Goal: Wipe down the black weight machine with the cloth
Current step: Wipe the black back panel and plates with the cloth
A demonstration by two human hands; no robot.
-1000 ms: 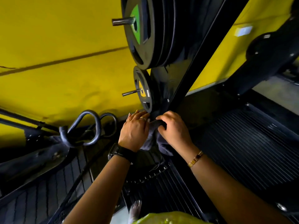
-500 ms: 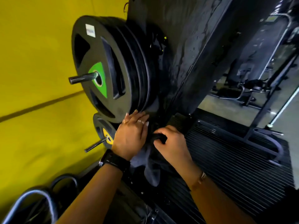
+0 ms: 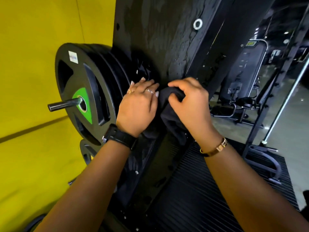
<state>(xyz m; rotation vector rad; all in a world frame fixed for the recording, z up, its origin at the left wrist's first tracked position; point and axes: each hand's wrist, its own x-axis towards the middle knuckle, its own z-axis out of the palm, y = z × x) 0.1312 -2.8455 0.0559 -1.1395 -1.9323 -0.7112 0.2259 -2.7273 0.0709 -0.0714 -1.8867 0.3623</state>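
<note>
We are in a gym. On the left of the frame we see big round weight plates [image 3: 87,91] stacked on a metal peg [image 3: 63,105], next to a yellow wall [image 3: 41,30]. In the middle stands a tall black weight machine [image 3: 158,39]. In the upper right is another workout machine [image 3: 247,69] on a grey floor [image 3: 284,118]. A black ribbed mat [image 3: 192,190] lies at the lower right.
</note>
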